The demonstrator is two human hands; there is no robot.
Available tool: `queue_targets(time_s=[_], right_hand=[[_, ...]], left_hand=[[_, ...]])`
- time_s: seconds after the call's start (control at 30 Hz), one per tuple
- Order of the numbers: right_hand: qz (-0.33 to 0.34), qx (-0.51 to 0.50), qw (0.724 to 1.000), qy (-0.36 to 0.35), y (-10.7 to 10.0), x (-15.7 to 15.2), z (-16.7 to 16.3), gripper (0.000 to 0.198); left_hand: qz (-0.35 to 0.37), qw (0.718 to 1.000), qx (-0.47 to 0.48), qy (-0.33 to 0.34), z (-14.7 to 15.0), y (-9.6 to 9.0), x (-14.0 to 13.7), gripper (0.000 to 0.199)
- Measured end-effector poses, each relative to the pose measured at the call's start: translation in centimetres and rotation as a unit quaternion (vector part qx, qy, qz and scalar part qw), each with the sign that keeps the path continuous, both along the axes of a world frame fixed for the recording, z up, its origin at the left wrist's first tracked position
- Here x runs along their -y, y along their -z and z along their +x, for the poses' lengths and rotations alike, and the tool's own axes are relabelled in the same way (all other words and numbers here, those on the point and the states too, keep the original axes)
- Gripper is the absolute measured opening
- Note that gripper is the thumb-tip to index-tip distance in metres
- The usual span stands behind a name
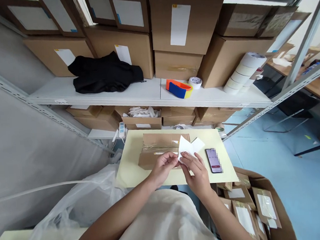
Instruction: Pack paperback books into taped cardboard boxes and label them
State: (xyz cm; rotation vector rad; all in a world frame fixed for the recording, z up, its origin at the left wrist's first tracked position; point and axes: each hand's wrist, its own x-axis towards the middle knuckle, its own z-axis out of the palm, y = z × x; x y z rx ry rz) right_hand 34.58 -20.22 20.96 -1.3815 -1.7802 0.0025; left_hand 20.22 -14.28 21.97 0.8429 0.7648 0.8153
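White paper | left grip, right grip pinching it | phone text illegible

A loose, softly creased off-white garment covers the torso; forearms and hands are bare.

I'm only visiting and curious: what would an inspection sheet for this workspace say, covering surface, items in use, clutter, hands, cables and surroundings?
Surface: pale yellow table, partly covered.
Job's things: white paper in hand; cardboard box on the table.
Clutter: phone right of the box; clear plastic bag left of the person.
Hands: right hand holds the paper; left hand is at its lower left edge, exact grip unclear.
Cables: white tube or cable at left, unclear which.
Surroundings: metal shelf bearing cartons, black cloth and tape rolls.
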Motion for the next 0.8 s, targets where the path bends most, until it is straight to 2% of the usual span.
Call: queue_targets(time_s=[0.17, 0.33, 0.5, 0.7, 0.8], right_hand=[[-0.052, -0.102, 0.993, 0.001, -0.7, 0.6, -0.4, 0.013], [-0.126, -0.225, 0.966, -0.006, -1.4, 0.6, -0.7, 0.004], [-0.154, -0.229, 0.961, -0.025, -1.6, 0.5, -0.4, 0.007], [-0.160, -0.210, 0.964, -0.017, -1.5, 0.2, -0.6, 0.013], [-0.180, -0.225, 0.957, -0.011, -1.4, -0.1, -0.8, 0.014]], left_hand=[[0.079, 0.995, -0.035, 0.053, -0.3, 0.1, -0.2, 0.031], [0.174, 0.979, -0.071, 0.076, -0.5, 0.0, -0.5, 0.029], [0.266, 0.953, -0.119, 0.085, -0.9, -0.1, -0.9, 0.025], [0.302, 0.937, -0.160, 0.074, -1.1, 0.0, -0.9, 0.025], [0.319, 0.927, -0.184, 0.072, -1.2, -0.2, -0.8, 0.026]])
